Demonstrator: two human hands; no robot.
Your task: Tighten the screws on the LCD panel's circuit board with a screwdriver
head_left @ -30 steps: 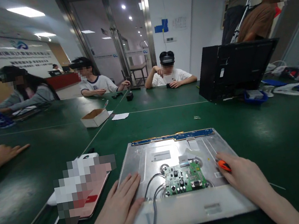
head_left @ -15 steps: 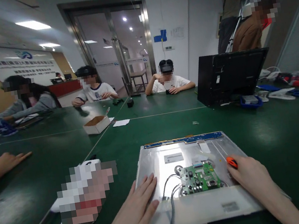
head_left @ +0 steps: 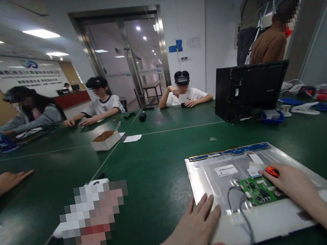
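A silver LCD panel [head_left: 215, 189] lies back side up on the green table in front of me. Fixed near its middle is a green circuit board [head_left: 258, 191], with dark cables [head_left: 244, 213] running from it over the near edge. My left hand [head_left: 200, 227] rests with spread fingers on the panel's left side and holds nothing. My right hand [head_left: 293, 184] is closed around an orange-and-black screwdriver [head_left: 272, 171], held over the right part of the board. The hand hides the screwdriver's tip and the board's right end.
A white power strip [head_left: 98, 183] and a blurred-out item lie to my left. A small open box [head_left: 106, 140] stands farther back. At the right are a black monitor [head_left: 252, 89] and a blue tray [head_left: 272, 116]. Other people sit around the table; one person's hand [head_left: 4, 184] is at left.
The panel has slid right and turned slightly, with my left hand moving along on its left side. My right hand has moved right with the screwdriver, and is now over the circuit board.
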